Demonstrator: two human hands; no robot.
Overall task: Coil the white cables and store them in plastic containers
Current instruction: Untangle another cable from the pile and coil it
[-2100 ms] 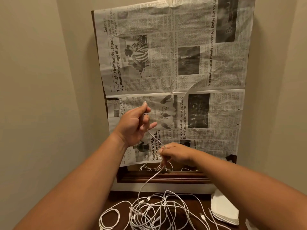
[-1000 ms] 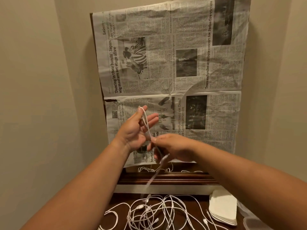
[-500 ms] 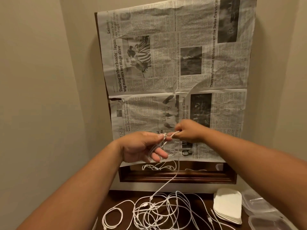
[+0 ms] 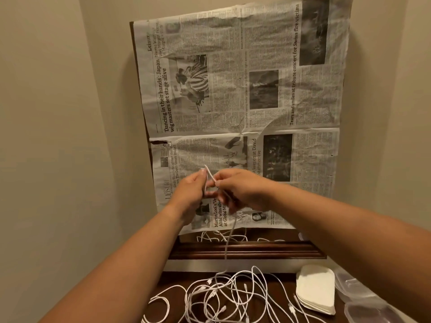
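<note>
We hold one white cable (image 4: 210,176) up in front of us, between both hands, at the height of the lower half of a newspaper. It bends in a narrow loop over the fingertips of our left hand (image 4: 189,193), which grips that loop with the back of the hand turned toward us; motion blur hides just how the fingers lie. Our right hand (image 4: 243,190) is just beside it, almost touching, and pinches the same cable between thumb and fingers. From under the right hand the cable drops straight down, blurred, into the pile of cables (image 4: 233,297) below.

That pile lies loose and tangled on a dark wooden table (image 4: 173,282), with several plugs showing among the strands. To its right sits a stack of white lids (image 4: 314,290), and past that, at the right edge, are clear plastic containers (image 4: 366,306), partly hidden by our right forearm.

The newspaper (image 4: 245,89) hangs over a dark wooden frame (image 4: 245,251) that leans on a beige wall (image 4: 58,136). Under the paper's lower edge a strip of mirror shows cables reflected.
</note>
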